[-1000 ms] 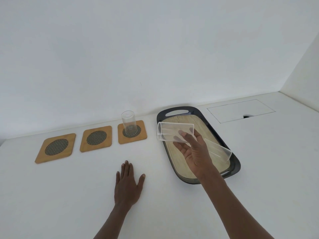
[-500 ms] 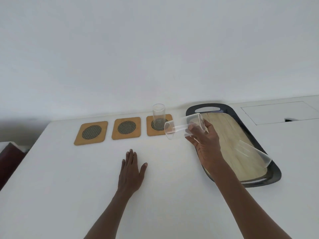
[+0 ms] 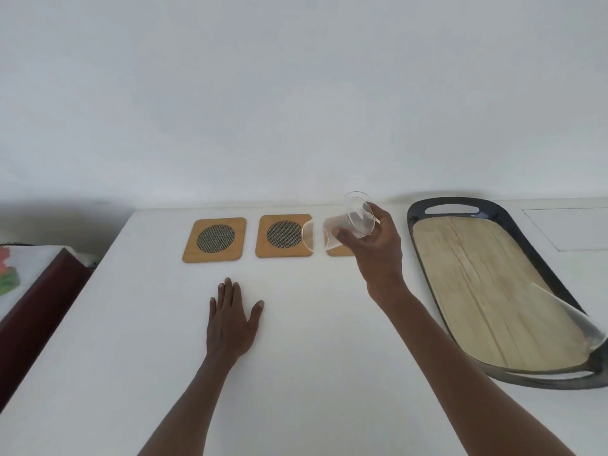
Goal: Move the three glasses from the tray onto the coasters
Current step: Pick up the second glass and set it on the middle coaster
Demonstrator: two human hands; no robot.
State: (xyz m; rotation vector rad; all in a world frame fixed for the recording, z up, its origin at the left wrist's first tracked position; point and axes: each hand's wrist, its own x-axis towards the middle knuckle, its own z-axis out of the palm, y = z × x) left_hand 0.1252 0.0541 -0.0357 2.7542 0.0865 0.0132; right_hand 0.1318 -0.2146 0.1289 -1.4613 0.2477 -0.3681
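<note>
My right hand (image 3: 378, 245) grips a clear glass (image 3: 329, 233) tilted on its side, mouth to the left, in the air over the right coaster (image 3: 339, 252), which it mostly hides. An upright glass (image 3: 355, 200) stands on that coaster, partly hidden behind the held one. The middle coaster (image 3: 283, 235) and the left coaster (image 3: 214, 239) are bare wooden squares with dark mesh circles. A third glass (image 3: 572, 320) lies on its side at the near right of the dark tray (image 3: 416, 238). My left hand (image 3: 232, 322) rests flat on the table, fingers apart.
The white table (image 3: 312, 357) meets a white wall at the back. Its left edge drops to a dark red piece of furniture (image 3: 36, 311) with a patterned cloth. A rectangular panel outline (image 3: 566, 230) lies in the tabletop behind the tray.
My right hand has carried the tilted glass left, off the tray and over the right coaster. The view has shifted left. My left hand has stayed flat.
</note>
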